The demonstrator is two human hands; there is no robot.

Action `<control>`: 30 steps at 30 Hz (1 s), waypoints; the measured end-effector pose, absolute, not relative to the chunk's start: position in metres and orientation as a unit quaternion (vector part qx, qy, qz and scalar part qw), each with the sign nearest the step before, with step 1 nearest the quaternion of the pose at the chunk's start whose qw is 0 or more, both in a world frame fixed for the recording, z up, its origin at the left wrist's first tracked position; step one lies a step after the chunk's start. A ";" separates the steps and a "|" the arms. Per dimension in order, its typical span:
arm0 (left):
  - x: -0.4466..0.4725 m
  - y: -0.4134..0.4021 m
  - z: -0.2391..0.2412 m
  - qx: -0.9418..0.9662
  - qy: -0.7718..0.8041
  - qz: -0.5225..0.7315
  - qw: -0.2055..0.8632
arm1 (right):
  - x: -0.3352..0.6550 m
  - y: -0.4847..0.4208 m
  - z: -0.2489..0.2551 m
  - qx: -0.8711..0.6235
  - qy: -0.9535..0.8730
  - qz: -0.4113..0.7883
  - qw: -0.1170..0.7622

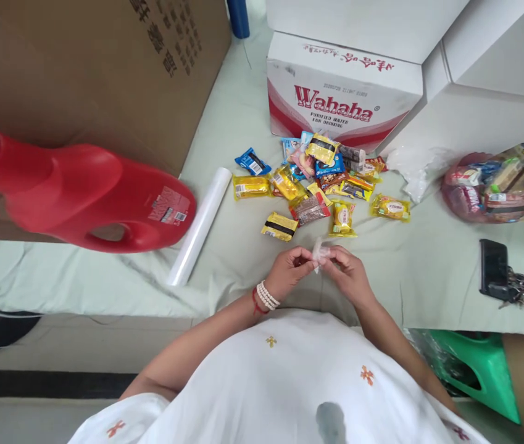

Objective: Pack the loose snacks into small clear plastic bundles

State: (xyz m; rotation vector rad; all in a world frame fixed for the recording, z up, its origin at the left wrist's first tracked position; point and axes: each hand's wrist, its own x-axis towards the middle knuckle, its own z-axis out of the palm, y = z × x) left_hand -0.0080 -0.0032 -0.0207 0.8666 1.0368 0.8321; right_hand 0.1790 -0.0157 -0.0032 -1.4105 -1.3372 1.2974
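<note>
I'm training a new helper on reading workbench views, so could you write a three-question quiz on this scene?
1. What do the left hand and right hand hold between their fingertips?
A) a set of keys
B) a piece of thin, see-through plastic
C) a black phone

2. True or false: in this view, the white roll lies between the red jug and the pile of wrapped snacks.

3. Which of the person's wrists wears the white beaded bracelet?

Key: 1. B; 2. True; 3. The left.
</note>
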 end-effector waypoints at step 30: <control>-0.045 -0.014 -0.027 0.381 0.520 0.394 0.655 | 0.152 -0.009 -0.001 -0.529 -0.442 0.631 0.356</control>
